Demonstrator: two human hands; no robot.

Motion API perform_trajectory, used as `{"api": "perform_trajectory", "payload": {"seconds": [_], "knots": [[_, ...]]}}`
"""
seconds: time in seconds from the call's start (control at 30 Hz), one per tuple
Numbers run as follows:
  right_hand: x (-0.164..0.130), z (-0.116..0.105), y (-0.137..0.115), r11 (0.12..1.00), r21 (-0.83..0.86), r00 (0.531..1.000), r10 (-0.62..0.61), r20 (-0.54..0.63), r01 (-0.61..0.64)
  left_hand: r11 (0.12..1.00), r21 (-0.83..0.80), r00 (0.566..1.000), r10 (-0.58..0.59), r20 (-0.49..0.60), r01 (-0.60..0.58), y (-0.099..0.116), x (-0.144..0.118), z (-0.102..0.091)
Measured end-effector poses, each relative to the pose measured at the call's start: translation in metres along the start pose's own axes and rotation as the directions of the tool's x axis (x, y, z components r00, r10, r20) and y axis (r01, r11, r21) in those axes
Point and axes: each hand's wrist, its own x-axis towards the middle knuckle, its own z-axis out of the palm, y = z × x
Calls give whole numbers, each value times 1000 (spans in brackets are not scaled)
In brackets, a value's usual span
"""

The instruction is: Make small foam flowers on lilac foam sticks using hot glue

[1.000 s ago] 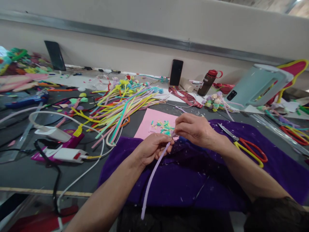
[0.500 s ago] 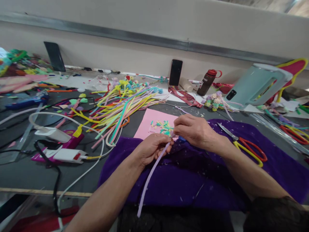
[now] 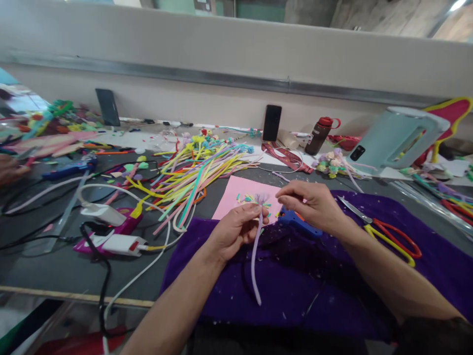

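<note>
My left hand [image 3: 238,229] pinches a lavender pipe cleaner [image 3: 254,266] between thumb and fingers. Its long stem hangs down in front of the purple cloth [image 3: 229,291], and a fuzzy tuft [image 3: 261,198] of the same colour stands above my fingertips. Just right of the tuft is my right hand [image 3: 308,202], thumb and fingertips drawn together; whatever they may hold is too small to make out. A blue tool [image 3: 297,222] lies under my right hand, partly covered. Behind the tuft, small green and yellow clippings [image 3: 244,198] lie on a pink sheet [image 3: 227,197].
Scissors [image 3: 380,229] with red and yellow handles lie on the cloth at right. A pile of coloured pipe cleaners [image 3: 195,177] is at centre left, near a power strip [image 3: 111,231] with cables. Behind stand a phone [image 3: 272,123], a bottle [image 3: 320,135] and a kettle [image 3: 399,138]. Another person's hand [image 3: 13,170] shows far left.
My right hand has moved away from the lavender pipe cleaner, uncovering the tuft and the blue tool. The stem now hangs more upright. The view has tilted up, and another person's hand appears.
</note>
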Motion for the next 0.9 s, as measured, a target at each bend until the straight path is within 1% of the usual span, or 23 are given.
{"api": "perform_trajectory", "payload": {"seconds": [0.03,0.1,0.17,0.2,0.3,0.4,0.47,0.53,0.6,0.7,0.8,0.9], "knots": [[0,5,0,995,76,997,66,49,-70,1000,3,1000,20,0,-20,0,0,0],[-1,16,0,950,243,973,159,166,-197,998,8,998,58,6,-58,-1,0,-1],[-2,27,-1,882,376,946,196,260,-286,996,17,996,85,3,-85,-1,0,-1],[-3,32,-2,848,424,935,205,288,-317,995,22,995,95,-7,-95,-2,0,-1],[-5,43,-5,762,524,914,224,337,-380,993,46,992,112,-50,-110,-2,0,-1],[-7,50,-7,717,564,907,249,339,-408,989,78,989,132,-71,-126,-1,-1,1],[-8,52,-6,721,564,912,262,315,-402,988,94,989,132,-74,-124,0,-2,1],[-8,53,-6,748,543,922,270,276,-381,989,94,989,121,-81,-113,0,-2,2],[-9,52,-5,798,493,937,264,230,-346,990,81,988,122,-95,-114,1,-2,3],[-10,53,-5,870,400,955,231,184,-288,986,63,979,159,-126,-152,0,-1,3],[-10,55,-5,891,359,956,220,194,-278,981,73,970,190,-150,-181,-2,0,1],[-10,54,-5,875,378,944,218,246,-301,980,100,968,188,-168,-173,-3,1,0]]}}
